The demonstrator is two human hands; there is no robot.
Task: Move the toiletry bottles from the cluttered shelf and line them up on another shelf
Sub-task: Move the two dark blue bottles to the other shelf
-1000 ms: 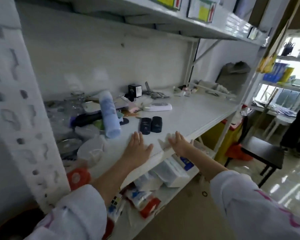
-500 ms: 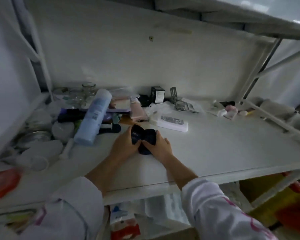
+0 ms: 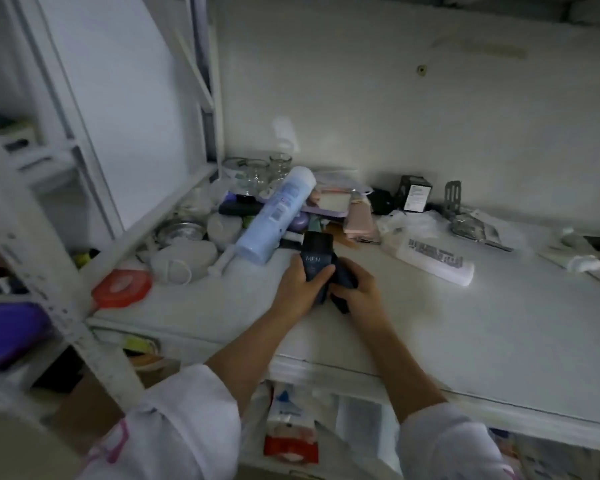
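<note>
Left hand (image 3: pixel 297 289) grips dark bottle (image 3: pixel 316 258), apparently upright, tilted slightly.

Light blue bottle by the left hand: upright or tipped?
Tipped. The light blue bottle lies on its side, propped across the clutter, its near end down on the shelf.

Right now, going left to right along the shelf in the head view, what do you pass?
Orange lid → light blue bottle → dark bottle marked MEN in the left hand → white tube with a barcode → metal bracket.
</note>
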